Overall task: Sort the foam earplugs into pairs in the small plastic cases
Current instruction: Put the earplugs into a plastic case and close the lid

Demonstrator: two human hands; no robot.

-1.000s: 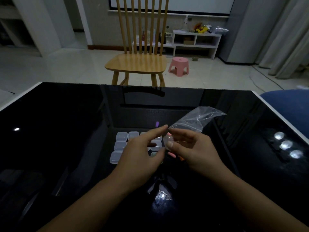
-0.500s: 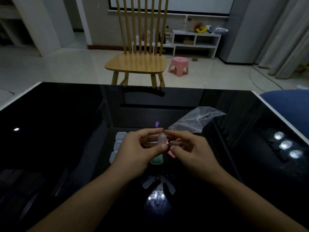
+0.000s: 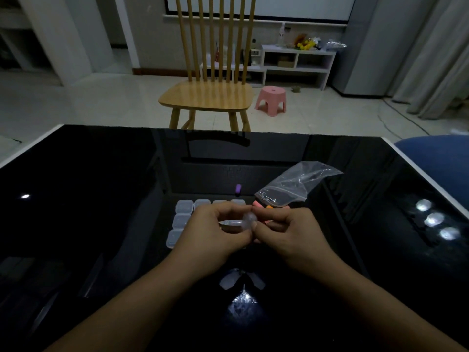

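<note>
Black glossy table | wooden chair, pink stool beyond | both hands' grips pinch clear case

Glossy black glass table as landmark, cluster of small clear plastic cases at its centre, purple foam earplug just behind them, crumpled clear zip bag to their right, tall-backed wooden chair beyond the table's far edge

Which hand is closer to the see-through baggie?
Right. The right hand sits just below the plastic bag, close to its zip end. The left hand is farther off to the left, over the small cases.
</note>
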